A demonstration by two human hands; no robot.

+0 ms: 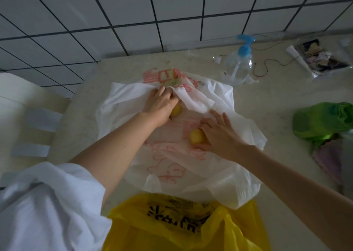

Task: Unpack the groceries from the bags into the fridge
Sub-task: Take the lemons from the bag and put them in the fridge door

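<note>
Groceries here come down to two small yellow fruits lying loose on a white bag (219, 174) spread flat over the bench (277, 105). One fruit (176, 110) sits under the left hand (161, 103), whose fingers are curled down at the bag's folded rim; whether they pinch the plastic or the fruit I cannot tell, since the knuckles hide the fingertips. The second fruit (196, 136) lies just beside the right hand (219, 134), which has its thumb hooked under it and its fingers spread nearly straight, touching the film rather than closed round anything. So neither grip looks firm yet.

That is where I'd expect trouble. Round fruit on slick, crumpled plastic will roll if the bag is tugged or the hand nudges it before closing, and the left one has open bench and an edge off to the left. If the left hand is holding film along with fruit, lifting would drag the whole bag and tip the other fruit away from the right hand.

A yellow bag (181, 228) stands open at the near edge, touching the white one; a dragged bag or a sweeping forearm could shove it off toward the person. The pump bottle (238, 65) behind the bag stands close enough to be knocked by a hasty pull. A green bag (322, 121) lies well to the right. The fridge is not in view.
</note>
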